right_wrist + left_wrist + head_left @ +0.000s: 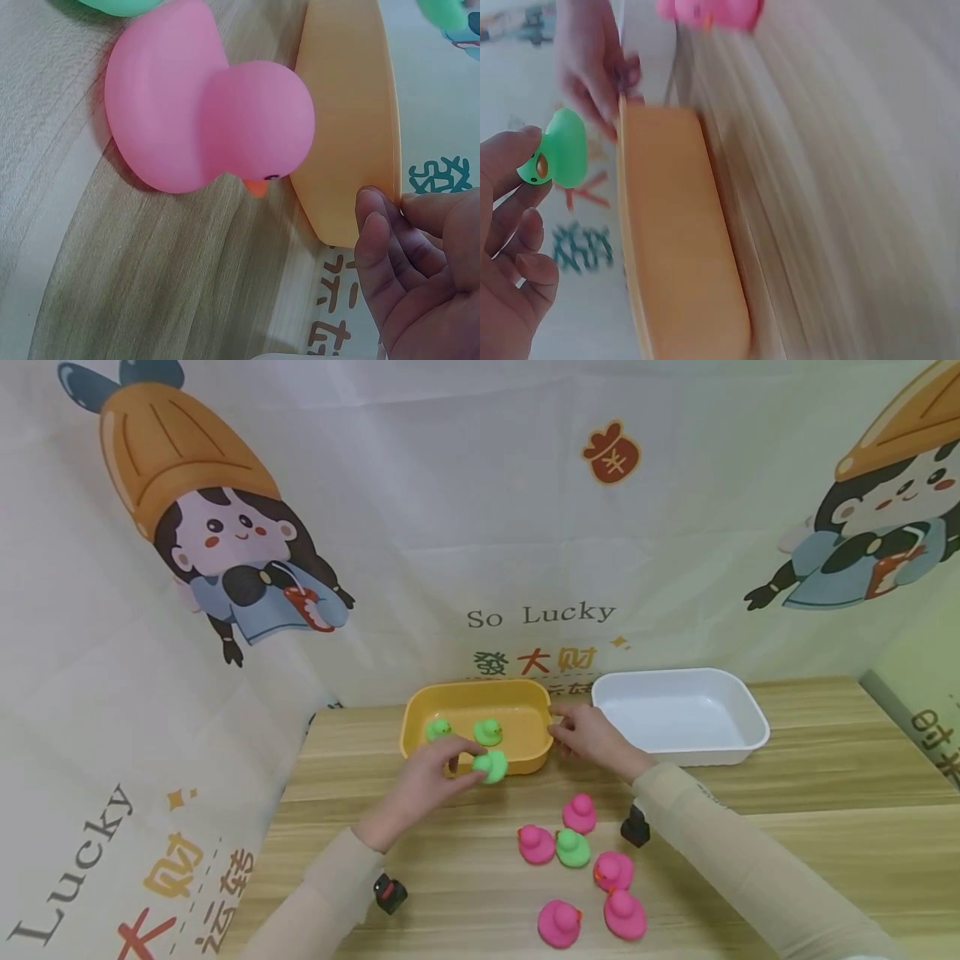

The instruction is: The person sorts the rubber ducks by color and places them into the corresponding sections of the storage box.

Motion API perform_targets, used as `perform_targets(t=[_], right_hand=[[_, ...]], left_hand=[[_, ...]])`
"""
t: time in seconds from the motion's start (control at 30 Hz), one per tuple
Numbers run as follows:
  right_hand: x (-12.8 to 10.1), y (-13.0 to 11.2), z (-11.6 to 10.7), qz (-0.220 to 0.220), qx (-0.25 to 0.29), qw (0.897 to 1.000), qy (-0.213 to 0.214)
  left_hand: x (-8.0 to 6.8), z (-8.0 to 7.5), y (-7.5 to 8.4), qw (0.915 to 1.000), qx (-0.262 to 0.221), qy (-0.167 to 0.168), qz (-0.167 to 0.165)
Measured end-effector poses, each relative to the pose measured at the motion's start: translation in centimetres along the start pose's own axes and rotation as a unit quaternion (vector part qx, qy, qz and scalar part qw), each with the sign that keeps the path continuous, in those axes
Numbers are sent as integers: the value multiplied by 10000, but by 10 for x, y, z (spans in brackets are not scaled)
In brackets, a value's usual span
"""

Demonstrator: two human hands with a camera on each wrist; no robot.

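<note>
Wooden table [787, 793]: left hand [423, 777] pinches green duck [491, 766] over yellow tray [420, 706]; right hand [588, 737] pinches tray rim.

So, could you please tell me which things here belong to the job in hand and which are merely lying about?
In the job:
- left hand, fingers pinching a green duck
- yellow tray with two green ducks, right hand at its rim
- green duck on the table

Lying about:
- five pink ducks
- white tray
- printed backdrop
</note>
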State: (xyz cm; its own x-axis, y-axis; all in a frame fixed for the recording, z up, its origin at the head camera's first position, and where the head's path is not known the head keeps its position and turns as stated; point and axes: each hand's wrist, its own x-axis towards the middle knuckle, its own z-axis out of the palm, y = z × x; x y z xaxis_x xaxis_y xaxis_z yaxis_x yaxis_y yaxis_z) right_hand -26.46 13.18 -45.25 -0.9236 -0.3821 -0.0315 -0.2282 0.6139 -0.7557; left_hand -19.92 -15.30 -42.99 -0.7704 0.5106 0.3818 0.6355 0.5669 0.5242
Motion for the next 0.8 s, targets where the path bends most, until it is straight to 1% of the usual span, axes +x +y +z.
perform_targets(t=[0.17,0.27,0.37,0.47,0.57,0.67,0.8], right_hand=[[0,0,0,42,31,10000,-4],[0,1,1,84,59,9999,-1],[0,2,2,91,93,9999,-9],[-1,1,1,88,129,9999,-2],[-1,1,1,39,126,9999,24],[0,2,1,-5,108,9999,30],[1,3,1,-36,95,9999,43]], left_hand=[[7,-9,-25,9984,164,45,-545],[11,-10,-38,9972,216,90,-711],[15,-11,-48,9957,232,50,-896],[19,-11,-55,9938,237,-81,-1083],[23,-12,-59,9913,290,-242,-1259],[26,-11,-64,9878,482,-463,-1407],[30,-9,-70,9824,888,-790,-1441]])
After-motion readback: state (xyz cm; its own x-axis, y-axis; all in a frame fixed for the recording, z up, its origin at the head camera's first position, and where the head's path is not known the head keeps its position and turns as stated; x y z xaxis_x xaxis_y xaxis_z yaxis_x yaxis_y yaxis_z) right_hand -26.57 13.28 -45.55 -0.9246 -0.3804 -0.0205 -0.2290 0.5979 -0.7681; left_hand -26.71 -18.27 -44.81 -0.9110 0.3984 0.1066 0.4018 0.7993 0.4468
